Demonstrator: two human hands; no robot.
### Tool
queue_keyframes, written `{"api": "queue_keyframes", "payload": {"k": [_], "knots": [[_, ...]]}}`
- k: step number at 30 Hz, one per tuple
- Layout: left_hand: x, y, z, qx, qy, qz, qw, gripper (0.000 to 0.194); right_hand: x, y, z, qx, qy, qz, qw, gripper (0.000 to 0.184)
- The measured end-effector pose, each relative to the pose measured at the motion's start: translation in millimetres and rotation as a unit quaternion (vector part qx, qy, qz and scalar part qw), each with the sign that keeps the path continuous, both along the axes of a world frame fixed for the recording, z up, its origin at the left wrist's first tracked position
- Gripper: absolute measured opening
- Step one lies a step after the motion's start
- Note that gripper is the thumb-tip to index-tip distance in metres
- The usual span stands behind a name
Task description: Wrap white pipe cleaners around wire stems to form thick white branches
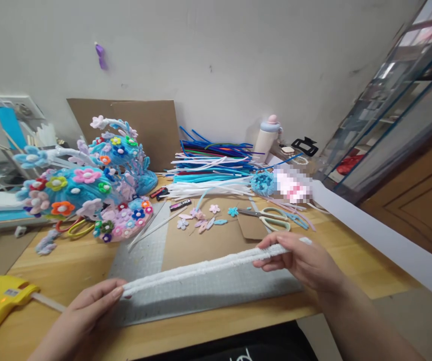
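Two white pipe cleaners (193,269) lie side by side, stretched between my hands above a grey cutting mat (208,300). At their left ends, my left hand (97,303) pinches them between thumb and fingers. My right hand (294,255) is closed round their other ends, a little higher and farther from me. Beyond the pipe cleaners, small pastel flower and petal shapes (202,226) lie on a piece of brown cardboard (185,250). Scissors (272,214) with pale handles rest just past my right hand.
Bundles of blue and white pipe cleaners (211,178) lie by the wall. Colourful fuzzy flower pieces (68,195) stand at left, above a yellow glue gun (7,303). A white bottle (266,138) is at the back. A white strip (381,235) extends past the table's right edge.
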State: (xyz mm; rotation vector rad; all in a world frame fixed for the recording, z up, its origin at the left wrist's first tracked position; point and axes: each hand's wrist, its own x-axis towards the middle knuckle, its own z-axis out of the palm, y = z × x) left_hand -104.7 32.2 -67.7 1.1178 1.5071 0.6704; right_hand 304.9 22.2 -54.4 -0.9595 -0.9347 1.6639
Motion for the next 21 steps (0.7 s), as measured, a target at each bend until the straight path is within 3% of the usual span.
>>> {"api": "queue_keyframes", "payload": {"k": [5,10,14,17,19,21], "knots": [[5.2,-4.9,7.4,0.001,0.000,0.026,1.000,0.040,3.7,-3.9,0.3,0.000,-0.002,0.009,1.000,0.025],[17.7,-12.8,6.0,0.034,-0.069,0.073,0.994,0.036,6.8,-1.0,-7.7,-0.051,0.028,-0.054,0.997,0.021],[25.2,-15.3,-2.0,0.019,-0.087,0.015,0.996,0.035,17.0,1.7,-17.5,-0.070,0.058,-0.129,0.988,0.025],[28.3,-13.1,-6.4,0.004,-0.078,-0.033,0.996,0.036,42.4,-1.3,-22.3,-0.049,0.023,-0.156,0.986,0.026],[29.1,-11.0,-8.2,0.015,-0.049,-0.055,0.997,0.035,63.3,-6.6,-22.7,-0.058,-0.042,-0.148,0.986,0.019],[30.3,-9.7,-9.8,0.045,-0.011,-0.074,0.996,0.033,79.1,-13.7,-20.6,-0.082,-0.161,-0.070,0.981,0.016]]}}
